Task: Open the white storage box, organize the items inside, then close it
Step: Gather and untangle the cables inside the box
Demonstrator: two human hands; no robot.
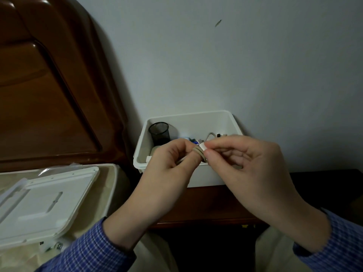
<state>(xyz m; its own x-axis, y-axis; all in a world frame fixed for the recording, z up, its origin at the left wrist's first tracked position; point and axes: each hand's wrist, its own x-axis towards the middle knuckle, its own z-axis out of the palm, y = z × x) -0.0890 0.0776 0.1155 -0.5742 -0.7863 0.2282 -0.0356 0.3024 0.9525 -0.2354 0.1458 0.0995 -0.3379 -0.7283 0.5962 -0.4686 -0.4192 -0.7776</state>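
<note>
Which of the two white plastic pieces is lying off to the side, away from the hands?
The flat lid, lying at lower left; the open white storage box sits directly behind both hands.

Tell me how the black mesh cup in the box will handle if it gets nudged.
The mesh cup looks empty and see-through, so probably light. It stands upright in the white box's back left corner; a nudge might tip it, though the walls likely stop it.

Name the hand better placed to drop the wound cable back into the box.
Probably left. The left hand holds the coiled cable over the open white box; the right hand only pinches the cable's end.
</note>
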